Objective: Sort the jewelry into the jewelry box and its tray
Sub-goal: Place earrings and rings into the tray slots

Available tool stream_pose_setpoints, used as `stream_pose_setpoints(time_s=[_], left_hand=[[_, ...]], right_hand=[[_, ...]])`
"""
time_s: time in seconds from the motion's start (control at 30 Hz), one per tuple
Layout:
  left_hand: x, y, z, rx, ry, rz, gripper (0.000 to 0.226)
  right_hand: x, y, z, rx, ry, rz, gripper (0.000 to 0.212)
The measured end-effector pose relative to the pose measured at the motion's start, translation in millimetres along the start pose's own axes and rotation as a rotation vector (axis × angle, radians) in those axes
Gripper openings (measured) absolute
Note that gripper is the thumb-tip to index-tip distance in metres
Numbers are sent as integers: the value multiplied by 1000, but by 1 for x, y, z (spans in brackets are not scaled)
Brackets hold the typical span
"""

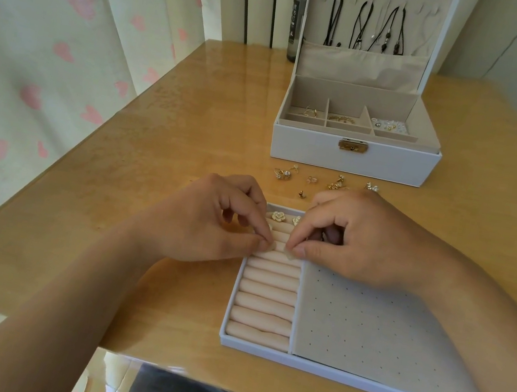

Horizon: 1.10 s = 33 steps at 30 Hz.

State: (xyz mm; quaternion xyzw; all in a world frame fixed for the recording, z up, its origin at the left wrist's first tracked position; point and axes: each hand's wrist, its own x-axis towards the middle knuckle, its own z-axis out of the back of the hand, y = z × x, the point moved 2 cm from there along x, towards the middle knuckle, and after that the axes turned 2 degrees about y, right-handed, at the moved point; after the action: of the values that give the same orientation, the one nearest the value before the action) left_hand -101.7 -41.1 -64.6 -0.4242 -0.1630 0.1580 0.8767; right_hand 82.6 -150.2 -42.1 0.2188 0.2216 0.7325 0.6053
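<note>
A white tray (352,381) lies at the table's near edge, with pink ring rolls (266,303) on its left and a dotted grey earring pad (372,327) on its right. Over the upper rolls, my left hand (211,222) and my right hand (356,239) each pinch a small pale piece (290,255) between thumb and forefinger. Two white flower earrings (279,216) sit in the top row. Beyond the tray, loose gold earrings (317,183) lie scattered on the table. The open white jewelry box (352,157) stands behind them, with jewelry in its compartments and necklaces (364,25) hanging in the lid.
A dark bottle (297,17) stands left of the box lid. A curtain with pink hearts (51,58) hangs along the table's left side. The wooden table (195,116) ends just below the tray.
</note>
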Motion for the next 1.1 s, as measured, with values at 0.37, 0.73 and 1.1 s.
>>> stream_pose_setpoints(time_s=[0.37, 0.73, 1.1], left_hand=[[0, 3, -2, -75, -6, -10, 10], [40, -19, 28, 175, -159, -36, 12], [95, 20, 24, 418, -178, 11, 17]], right_hand=[[0, -1, -1, 3, -22, 20, 10], [-1, -21, 25, 61, -352, -90, 13], [-2, -50, 42, -61, -508, -213, 9]])
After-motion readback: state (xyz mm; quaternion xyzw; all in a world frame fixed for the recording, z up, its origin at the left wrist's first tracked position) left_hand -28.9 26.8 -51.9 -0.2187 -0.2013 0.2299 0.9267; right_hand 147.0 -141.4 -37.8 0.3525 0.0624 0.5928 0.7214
